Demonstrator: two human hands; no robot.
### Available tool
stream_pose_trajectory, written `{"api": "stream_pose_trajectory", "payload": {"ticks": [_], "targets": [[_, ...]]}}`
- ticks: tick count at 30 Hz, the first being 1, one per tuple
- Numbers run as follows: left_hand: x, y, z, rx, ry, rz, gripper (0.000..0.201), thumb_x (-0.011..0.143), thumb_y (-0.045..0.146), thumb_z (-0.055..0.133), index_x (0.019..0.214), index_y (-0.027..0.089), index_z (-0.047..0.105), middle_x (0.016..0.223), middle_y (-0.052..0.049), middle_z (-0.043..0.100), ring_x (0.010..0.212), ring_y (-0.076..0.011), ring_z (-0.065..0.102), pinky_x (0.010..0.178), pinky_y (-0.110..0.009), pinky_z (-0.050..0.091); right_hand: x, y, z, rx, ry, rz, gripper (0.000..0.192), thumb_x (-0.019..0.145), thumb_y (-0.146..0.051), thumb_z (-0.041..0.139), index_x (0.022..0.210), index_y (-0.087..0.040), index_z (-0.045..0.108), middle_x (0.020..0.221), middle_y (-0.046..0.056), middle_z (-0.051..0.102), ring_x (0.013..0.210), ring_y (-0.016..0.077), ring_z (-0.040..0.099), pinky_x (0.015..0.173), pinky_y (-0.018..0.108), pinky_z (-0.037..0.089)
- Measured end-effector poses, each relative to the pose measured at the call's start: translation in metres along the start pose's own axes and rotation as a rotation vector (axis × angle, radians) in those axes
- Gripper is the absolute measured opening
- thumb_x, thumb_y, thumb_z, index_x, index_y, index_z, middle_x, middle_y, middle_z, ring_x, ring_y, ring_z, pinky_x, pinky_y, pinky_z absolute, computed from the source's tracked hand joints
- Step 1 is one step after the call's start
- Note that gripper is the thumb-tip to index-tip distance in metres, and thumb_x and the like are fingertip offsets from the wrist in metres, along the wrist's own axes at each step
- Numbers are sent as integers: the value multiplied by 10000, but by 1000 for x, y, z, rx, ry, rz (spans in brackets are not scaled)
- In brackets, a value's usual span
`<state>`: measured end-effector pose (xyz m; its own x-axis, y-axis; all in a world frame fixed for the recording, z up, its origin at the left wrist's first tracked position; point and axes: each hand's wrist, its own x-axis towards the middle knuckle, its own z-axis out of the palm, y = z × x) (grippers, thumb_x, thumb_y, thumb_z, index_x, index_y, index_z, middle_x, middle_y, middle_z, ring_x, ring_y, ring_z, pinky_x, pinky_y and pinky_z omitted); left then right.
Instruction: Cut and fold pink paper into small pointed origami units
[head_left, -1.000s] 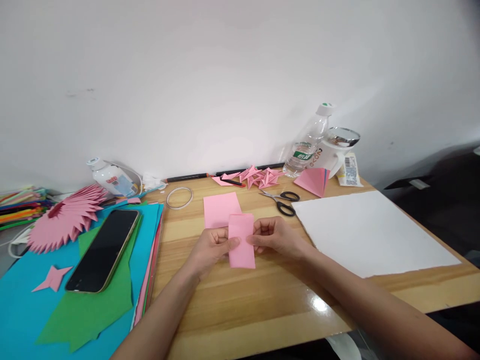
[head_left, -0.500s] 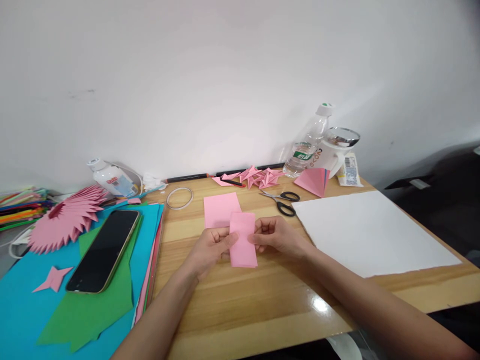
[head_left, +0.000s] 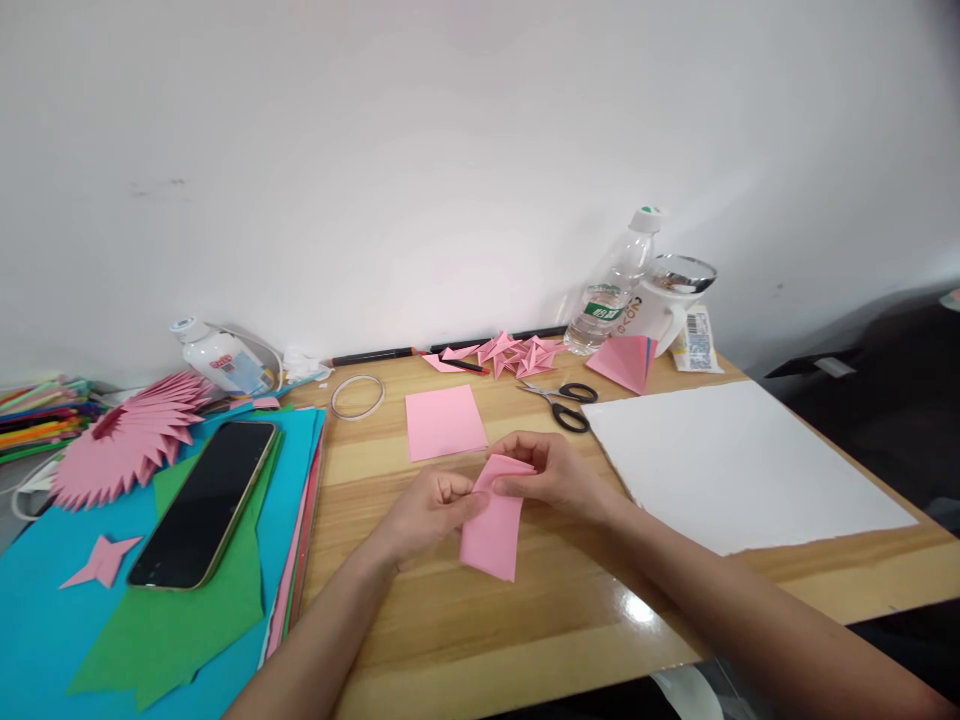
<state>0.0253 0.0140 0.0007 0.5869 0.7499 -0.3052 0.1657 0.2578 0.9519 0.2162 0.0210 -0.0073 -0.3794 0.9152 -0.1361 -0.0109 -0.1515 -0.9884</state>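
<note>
A folded pink paper (head_left: 495, 535), a tall narrow rectangle, is held over the table between both hands. My left hand (head_left: 431, 512) pinches its left edge, thumb in front. My right hand (head_left: 551, 475) grips the upper right part, thumb on the front and fingers behind. The paper tilts a little, its top leaning right. Just beyond the hands lies a square stack of pink paper (head_left: 446, 420). Black-handled scissors (head_left: 566, 405) rest to the right of that stack.
White board (head_left: 750, 470) covers the table's right side. A phone (head_left: 206, 505) lies on green and blue sheets at left, beside a pink folded-paper fan (head_left: 131, 440). Along the wall are pink paper stars (head_left: 517, 353), a water bottle (head_left: 611, 290) and a white mug (head_left: 667, 300).
The folded paper has come nearer to me and tilted. My right hand has shifted to its upper corner, and the pink stack behind is now uncovered.
</note>
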Motion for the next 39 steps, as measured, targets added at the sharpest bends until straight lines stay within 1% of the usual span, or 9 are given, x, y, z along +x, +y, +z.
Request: {"api": "stream_pose_trajectory", "payload": {"ticks": [7,14,18,23,26,28,33,35,39], "targets": [[-2,2,3,96,-103,-41,540,726,612,583,474,157,433,484,52,321,463,-64,229,466,-251,125,-3,6,6,-63,-44,33,360,604,-314,777,885,-145,629,730,20,640,639,132,544,550,230,401],[-2,-1,7,69,-145,-72,528,699,612,610,490,152,456,490,53,344,458,-59,234,461,-245,123,-5,10,7,-87,-102,52,180,649,-273,731,760,-156,652,630,-18,570,538,87,441,476,203,299],[-1,-3,4,71,-210,-89,497,732,545,623,491,154,435,497,55,320,467,-59,212,473,-260,107,-5,1,4,34,-214,124,258,654,-349,732,814,-150,698,598,-15,583,497,86,439,467,211,291],[-2,-2,1,-5,-227,-135,478,710,539,655,501,152,467,501,46,365,467,-64,245,469,-253,141,-1,0,-7,41,-191,154,421,659,-418,738,973,-139,716,615,-9,594,510,85,439,479,219,297],[-3,-2,0,-76,-203,-174,434,687,511,692,523,139,538,511,29,441,464,-69,314,459,-237,180,2,2,-14,40,-164,160,473,673,-442,728,1040,-146,693,530,-46,533,453,62,380,448,207,255],[-3,-2,0,-132,-156,-192,403,662,486,723,543,126,590,525,13,496,465,-70,364,458,-226,211,4,1,-16,12,-116,149,469,672,-450,728,1028,-147,694,549,-37,564,460,66,417,450,204,282],[0,-2,0,-305,66,-164,349,612,443,780,664,106,702,636,-46,639,545,-106,526,538,-223,366,5,-6,-13,35,92,47,431,673,-495,713,954,-169,693,851,44,692,718,151,613,633,261,475],[1,-1,0,-362,137,-142,351,602,428,793,725,108,722,692,-62,670,584,-116,561,574,-229,409,4,-8,-11,91,67,29,466,660,-527,711,960,-172,677,899,52,684,744,164,625,667,287,503],[2,0,0,-392,218,-107,358,611,423,793,778,111,733,763,-82,691,614,-121,584,592,-237,460,2,-7,-7,143,-6,-23,428,656,-536,713,861,-164,660,830,34,659,687,140,603,657,279,503]]}}
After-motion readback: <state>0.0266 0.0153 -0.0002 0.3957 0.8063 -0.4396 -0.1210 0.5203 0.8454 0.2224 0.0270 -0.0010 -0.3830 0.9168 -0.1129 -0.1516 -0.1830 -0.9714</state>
